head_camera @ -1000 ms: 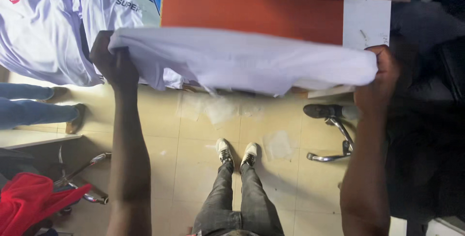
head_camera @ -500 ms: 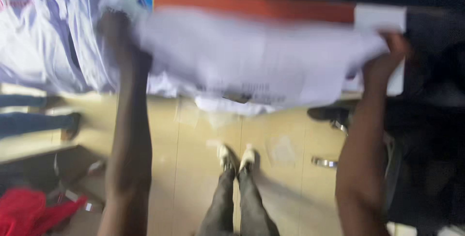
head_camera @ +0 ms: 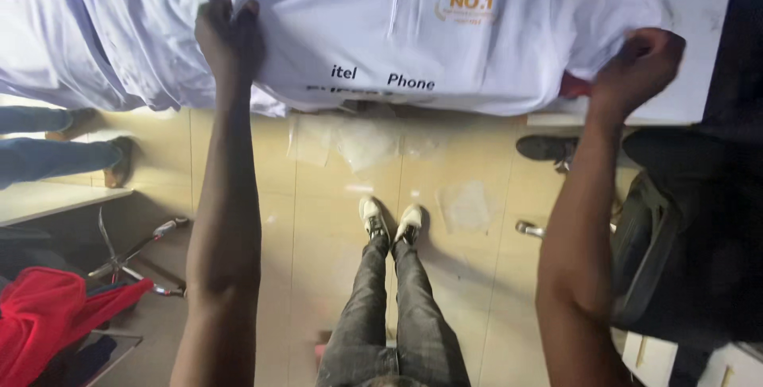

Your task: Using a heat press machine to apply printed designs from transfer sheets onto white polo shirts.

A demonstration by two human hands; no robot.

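White polo shirt (head_camera: pixel 445 29) lies spread on the table (head_camera: pixel 691 5), its hem hanging over the near edge — collar and printed chest face up. The left hand (head_camera: pixel 229 33) clenches a fold of its cloth; the right hand (head_camera: pixel 636 69) pinches the shirt's side near the table's right end — another white shirt (head_camera: pixel 87 29) lies just left.

beige tile floor (head_camera: pixel 318 220), chair base (head_camera: pixel 135 256) at left

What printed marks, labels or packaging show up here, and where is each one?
Chest emblem: small gold-orange print right of the white shirt's button placket.
Dark lettering: black row along the shirt's near edge, between the left hand and right hand.
Clear plastic bags: flat, see-through, on the tan floor below the table edge.
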